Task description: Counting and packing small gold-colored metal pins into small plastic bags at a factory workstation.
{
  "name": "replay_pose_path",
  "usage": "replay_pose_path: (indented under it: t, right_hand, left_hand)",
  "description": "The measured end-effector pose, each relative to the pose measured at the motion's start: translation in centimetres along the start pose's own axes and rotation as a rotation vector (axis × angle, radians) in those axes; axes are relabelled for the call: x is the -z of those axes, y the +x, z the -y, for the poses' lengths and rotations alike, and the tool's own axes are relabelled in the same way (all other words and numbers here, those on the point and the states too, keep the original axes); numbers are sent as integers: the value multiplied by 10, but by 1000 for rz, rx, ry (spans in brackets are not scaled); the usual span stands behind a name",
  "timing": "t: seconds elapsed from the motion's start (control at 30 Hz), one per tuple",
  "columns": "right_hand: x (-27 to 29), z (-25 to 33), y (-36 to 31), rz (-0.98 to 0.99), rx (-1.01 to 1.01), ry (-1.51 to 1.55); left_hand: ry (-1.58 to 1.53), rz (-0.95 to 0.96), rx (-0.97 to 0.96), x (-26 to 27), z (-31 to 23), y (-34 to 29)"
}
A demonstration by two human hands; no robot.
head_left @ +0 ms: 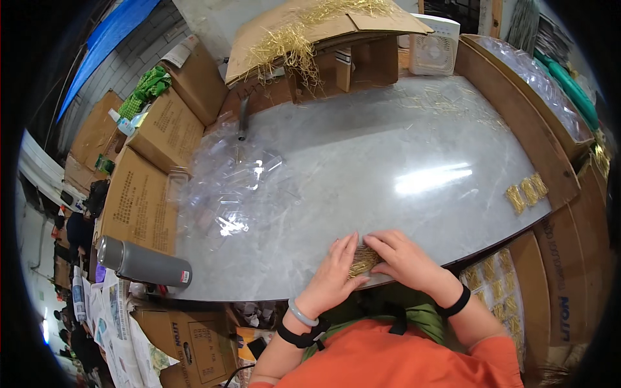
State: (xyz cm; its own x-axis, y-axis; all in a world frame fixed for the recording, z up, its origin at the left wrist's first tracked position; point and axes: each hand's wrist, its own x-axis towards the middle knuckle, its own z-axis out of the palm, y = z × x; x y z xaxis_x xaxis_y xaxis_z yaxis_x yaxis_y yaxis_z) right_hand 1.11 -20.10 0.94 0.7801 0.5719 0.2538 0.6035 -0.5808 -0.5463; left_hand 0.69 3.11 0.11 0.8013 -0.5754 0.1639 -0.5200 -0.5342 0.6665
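Close to the table's front edge, a bundle of thin gold-coloured wire pieces (364, 261) lies between my two hands. My left hand (328, 277) presses it from the left, with the fingers together and the thumb near its lower end. From the other side my right hand (406, 260) closes on it, fingers bent over its top and thumb by its right side. The palms hide part of the bundle, and the exact kind of wire piece is too small to tell. Three similar gold bundles (526, 193) lie at the table's right edge.
Clear plastic pieces (236, 187) are spread over the grey table's (343, 174) left side. A grey bottle (145, 262) stands at the left edge. Loose gold wires (284, 48) cover a cardboard shelf at the back, beside a white fan (435, 48). An open carton (511, 294) holds several bundles.
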Motion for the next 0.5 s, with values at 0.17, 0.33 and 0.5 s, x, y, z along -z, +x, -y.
replay_pose_path:
  t: [0.17,0.33,0.5]
  right_hand:
    - [-37,28,-11,-261,-107,84]
    - [-32,20,-2,-168,-73,167]
    - [1,8,11,38,83,-62]
  left_hand:
    - [109,-22,-55,-13,5,4]
    - [-134,-81,10,-14,12,0]
    - [-121,-59,9,18,6,-10]
